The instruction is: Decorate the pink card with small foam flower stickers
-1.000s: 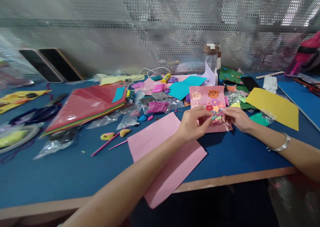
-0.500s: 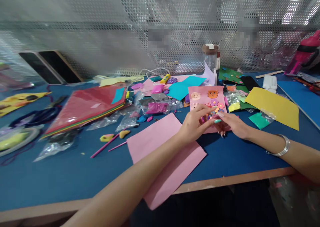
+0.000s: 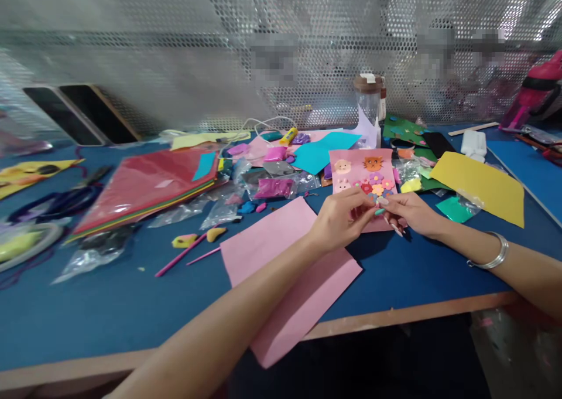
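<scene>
My left hand (image 3: 338, 218) and my right hand (image 3: 415, 214) meet fingertip to fingertip over the lower part of a pink decorated sheet (image 3: 353, 157). Both hands are closed in a pinch; whatever is between the fingers is too small to name. On that sheet are an orange cat face (image 3: 373, 163), a pale animal face (image 3: 343, 166) and several coloured flowers (image 3: 376, 185). My hands partly hide its lower half. Beneath my left forearm lies a plain pink sheet (image 3: 272, 235), overhanging the table's front edge.
Left of centre is a stack of coloured sheets (image 3: 149, 182), with sticks (image 3: 180, 258) before it. Small clay packets (image 3: 274, 188) and a blue sheet (image 3: 325, 152) lie behind. A lidded cup (image 3: 367, 103) stands at the back; a yellow sheet (image 3: 480, 182) is at right.
My fingers have drawn in from a flatter, more stretched pose to a closer pinch. More of the flowers on the decorated sheet now show. The view has shifted slightly.
</scene>
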The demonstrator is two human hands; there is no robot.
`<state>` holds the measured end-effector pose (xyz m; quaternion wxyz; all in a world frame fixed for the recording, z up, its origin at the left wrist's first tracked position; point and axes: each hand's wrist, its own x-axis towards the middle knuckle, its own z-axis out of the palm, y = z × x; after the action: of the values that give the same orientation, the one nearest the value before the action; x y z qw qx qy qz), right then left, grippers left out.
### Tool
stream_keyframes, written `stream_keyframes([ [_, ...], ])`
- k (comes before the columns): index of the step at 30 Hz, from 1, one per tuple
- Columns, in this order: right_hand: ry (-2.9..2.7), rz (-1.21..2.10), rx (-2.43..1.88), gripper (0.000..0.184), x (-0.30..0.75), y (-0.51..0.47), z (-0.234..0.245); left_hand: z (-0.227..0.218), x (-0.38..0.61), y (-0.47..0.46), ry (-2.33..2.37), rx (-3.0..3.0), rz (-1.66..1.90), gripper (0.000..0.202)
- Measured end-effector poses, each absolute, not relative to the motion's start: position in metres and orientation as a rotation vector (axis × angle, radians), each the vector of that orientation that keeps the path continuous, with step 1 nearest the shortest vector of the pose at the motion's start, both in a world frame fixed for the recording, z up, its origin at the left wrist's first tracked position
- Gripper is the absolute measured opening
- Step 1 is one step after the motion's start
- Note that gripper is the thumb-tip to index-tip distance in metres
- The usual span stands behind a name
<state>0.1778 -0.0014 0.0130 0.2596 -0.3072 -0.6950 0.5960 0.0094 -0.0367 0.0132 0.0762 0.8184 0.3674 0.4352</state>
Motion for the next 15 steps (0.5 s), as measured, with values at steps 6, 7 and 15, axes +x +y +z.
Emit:
stream_keyframes([
  [6, -1.775, 1.675, -0.844, 0.033, 0.181, 0.005, 0.011, 0.016, 0.005, -0.034, 1.142, 2.421, 1.36, 0.015],
  [7, -1.751, 1.677, -0.836, 0.033, 0.181, 0.006, 0.009, 0.016, 0.005, -0.034, 1.151, 2.411, 1.384, 0.015],
  [15, -1.718, 1.703, -0.761, 0.033, 0.184, 0.009, 0.007, 0.015, -0.001, -0.029, 1.288, 2.42, 1.613, 0.013],
])
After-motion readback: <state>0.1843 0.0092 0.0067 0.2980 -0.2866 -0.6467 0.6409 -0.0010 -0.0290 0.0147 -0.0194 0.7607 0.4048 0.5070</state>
